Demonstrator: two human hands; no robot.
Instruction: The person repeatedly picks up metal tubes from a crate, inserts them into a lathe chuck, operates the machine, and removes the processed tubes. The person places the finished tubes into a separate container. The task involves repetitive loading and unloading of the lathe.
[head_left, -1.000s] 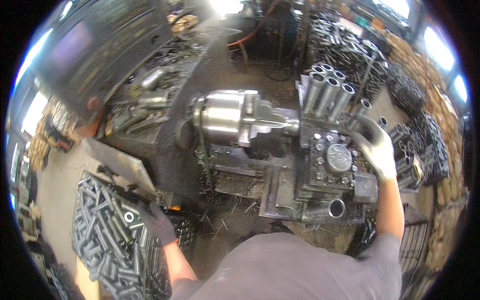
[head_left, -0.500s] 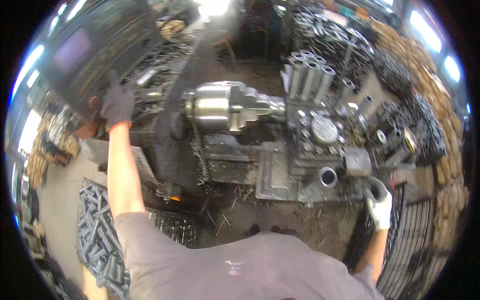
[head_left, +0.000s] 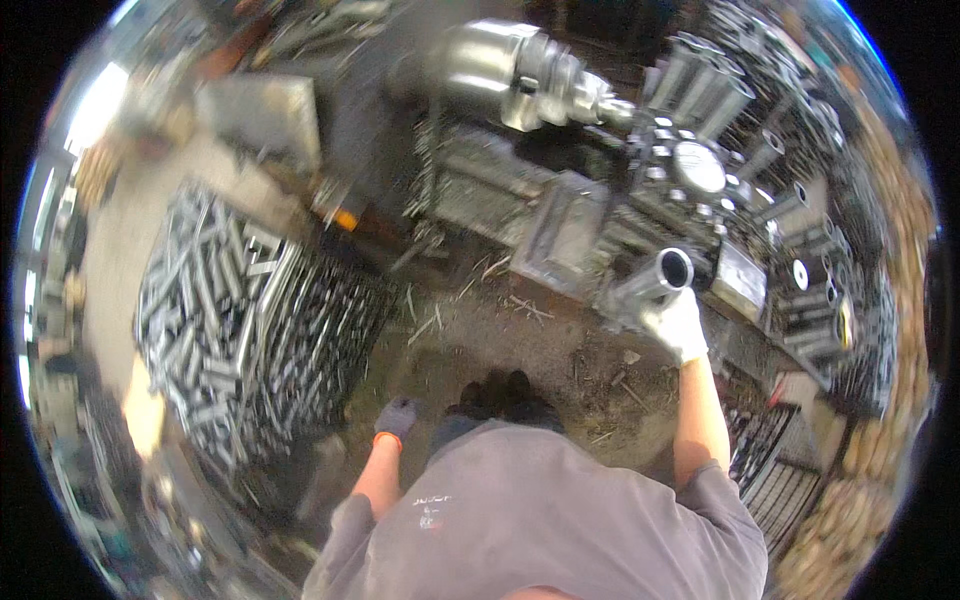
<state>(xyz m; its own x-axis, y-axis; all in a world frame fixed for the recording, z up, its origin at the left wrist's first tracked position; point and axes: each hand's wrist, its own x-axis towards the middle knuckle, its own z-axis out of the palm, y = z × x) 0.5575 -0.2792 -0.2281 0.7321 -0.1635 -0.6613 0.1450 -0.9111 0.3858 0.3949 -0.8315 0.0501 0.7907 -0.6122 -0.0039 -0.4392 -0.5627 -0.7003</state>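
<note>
My right hand (head_left: 676,325), in a white glove, is at the side of an upright metal tube (head_left: 642,284) on the lathe's carriage. Its fingers look closed against the tube's wall, though blur softens them. Low beside my body hangs my left hand (head_left: 396,416), in a dark grey glove with an orange cuff. It is loosely curled, and nothing shows in it. Above the tube sits the lathe's tool turret (head_left: 698,167) with its bolts. A shiny stepped chuck (head_left: 490,65) lies to the upper left, smeared by motion.
A wire bin (head_left: 330,300) heaped with short metal tubes (head_left: 205,300) stands at left. More tubes (head_left: 715,90) stand upright behind the turret and to its right. Metal scraps litter the floor (head_left: 560,340). Stacked sacks (head_left: 900,400) line the right side.
My left hand has dropped from the machine's headstock to beside my body. My right hand has moved left onto the upright tube. The view has tilted down and turned.
</note>
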